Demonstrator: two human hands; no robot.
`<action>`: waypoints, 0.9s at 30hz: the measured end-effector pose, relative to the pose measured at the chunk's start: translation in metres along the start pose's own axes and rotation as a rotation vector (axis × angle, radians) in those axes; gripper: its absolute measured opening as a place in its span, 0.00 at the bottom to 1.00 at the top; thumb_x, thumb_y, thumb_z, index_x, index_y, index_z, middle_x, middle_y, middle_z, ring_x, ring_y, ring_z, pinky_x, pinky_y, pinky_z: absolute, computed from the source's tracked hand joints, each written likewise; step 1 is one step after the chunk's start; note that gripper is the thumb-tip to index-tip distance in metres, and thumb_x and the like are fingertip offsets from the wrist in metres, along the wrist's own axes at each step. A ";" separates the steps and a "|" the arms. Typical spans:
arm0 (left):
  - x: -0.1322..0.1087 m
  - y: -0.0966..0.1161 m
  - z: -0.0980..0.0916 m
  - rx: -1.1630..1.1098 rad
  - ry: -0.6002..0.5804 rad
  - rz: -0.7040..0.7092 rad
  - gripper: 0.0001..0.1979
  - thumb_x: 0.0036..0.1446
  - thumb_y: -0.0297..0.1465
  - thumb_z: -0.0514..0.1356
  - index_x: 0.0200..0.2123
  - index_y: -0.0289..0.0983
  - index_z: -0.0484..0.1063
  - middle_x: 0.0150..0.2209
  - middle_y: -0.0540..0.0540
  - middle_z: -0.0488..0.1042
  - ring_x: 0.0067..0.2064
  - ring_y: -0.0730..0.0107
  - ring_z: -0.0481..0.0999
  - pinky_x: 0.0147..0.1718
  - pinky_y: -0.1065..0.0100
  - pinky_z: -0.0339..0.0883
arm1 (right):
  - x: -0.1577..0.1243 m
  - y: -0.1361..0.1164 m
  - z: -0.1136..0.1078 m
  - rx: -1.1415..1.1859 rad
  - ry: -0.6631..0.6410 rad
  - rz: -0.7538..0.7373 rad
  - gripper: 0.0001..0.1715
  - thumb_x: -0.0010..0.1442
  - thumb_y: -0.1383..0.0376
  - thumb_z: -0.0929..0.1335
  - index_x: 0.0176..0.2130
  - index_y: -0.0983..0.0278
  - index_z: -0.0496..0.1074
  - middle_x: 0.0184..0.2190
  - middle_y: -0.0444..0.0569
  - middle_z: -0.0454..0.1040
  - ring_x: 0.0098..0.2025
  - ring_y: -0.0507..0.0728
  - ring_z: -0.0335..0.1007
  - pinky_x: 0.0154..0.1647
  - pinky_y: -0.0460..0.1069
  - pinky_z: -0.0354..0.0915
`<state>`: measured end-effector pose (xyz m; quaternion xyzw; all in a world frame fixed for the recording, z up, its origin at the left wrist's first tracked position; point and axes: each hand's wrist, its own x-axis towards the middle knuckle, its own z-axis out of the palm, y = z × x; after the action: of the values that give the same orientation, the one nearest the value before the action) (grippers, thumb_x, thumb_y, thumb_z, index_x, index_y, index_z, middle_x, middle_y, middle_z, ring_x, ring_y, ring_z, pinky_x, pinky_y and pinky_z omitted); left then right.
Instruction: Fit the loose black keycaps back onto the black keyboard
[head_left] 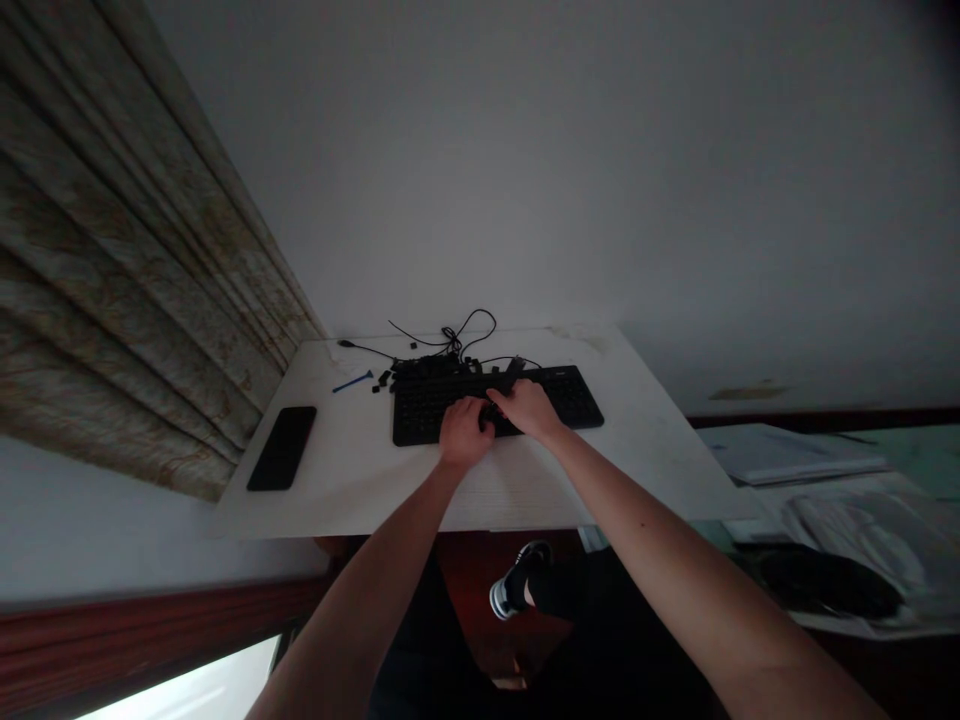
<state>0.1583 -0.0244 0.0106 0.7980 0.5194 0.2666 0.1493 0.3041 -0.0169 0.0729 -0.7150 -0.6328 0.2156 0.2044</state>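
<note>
Left of the desk, curtain: a pleated beige-and-brown curtain (127,260) hangs in heavy folds, just beside the desk's edge.
Desk: a white desk (337,480) carries everything below.
Phone: a black smartphone (282,448) lies face-up or face-down (cannot tell which) near the left edge, tilted on the desk.
Blue piece: a thin blue stick (352,381) lies on the desk between the smartphone and the keycaps.
Cable: a thin black cable (469,330) loops in a tangle beyond the keyboard, with a plug end (345,343) out to the left.
Keycaps: loose black keycaps (384,380) lie scattered and heaped at the keyboard's far left corner.
Keyboard: a black keyboard (495,415) sits flat mid-desk, the hands on top of it.
Left hand: the left hand (465,432) rests palm-down on the keys, arm reaching straight out, fingers curled.
Right hand: the right hand (529,408) angles in from the right, fingers (499,398) on the keys close beside the left hand.
Grip: both curled on the keys — fingertips hidden, so whether either grip is closed on anything cannot be told.
Writing: a tiny mark on the keyboard's top right corner, too small to read.
Far right: papers (787,453) and a dark bag (825,585) lie on a lower surface, well apart from the desk.
</note>
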 end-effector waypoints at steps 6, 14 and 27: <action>0.001 0.000 0.000 0.042 -0.020 -0.030 0.11 0.58 0.25 0.59 0.45 0.39 0.73 0.46 0.43 0.75 0.51 0.57 0.73 0.53 0.56 0.66 | 0.005 -0.010 0.001 -0.043 -0.016 0.028 0.19 0.65 0.56 0.67 0.34 0.68 0.78 0.34 0.60 0.81 0.39 0.61 0.80 0.40 0.49 0.70; 0.003 -0.001 0.003 0.040 -0.007 -0.046 0.10 0.58 0.24 0.58 0.43 0.38 0.71 0.43 0.41 0.74 0.50 0.54 0.73 0.52 0.54 0.67 | 0.015 -0.019 0.009 -0.182 0.010 -0.037 0.18 0.62 0.57 0.69 0.39 0.70 0.79 0.38 0.64 0.80 0.45 0.64 0.79 0.45 0.51 0.69; 0.002 -0.003 0.004 0.054 -0.017 -0.049 0.09 0.60 0.25 0.57 0.44 0.37 0.70 0.44 0.41 0.74 0.49 0.56 0.73 0.51 0.56 0.67 | 0.013 -0.013 0.010 -0.152 -0.014 -0.154 0.12 0.63 0.61 0.69 0.38 0.67 0.79 0.38 0.60 0.81 0.42 0.64 0.79 0.41 0.50 0.68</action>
<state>0.1590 -0.0208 0.0067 0.7910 0.5448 0.2418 0.1385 0.2898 -0.0024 0.0715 -0.6761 -0.7019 0.1559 0.1611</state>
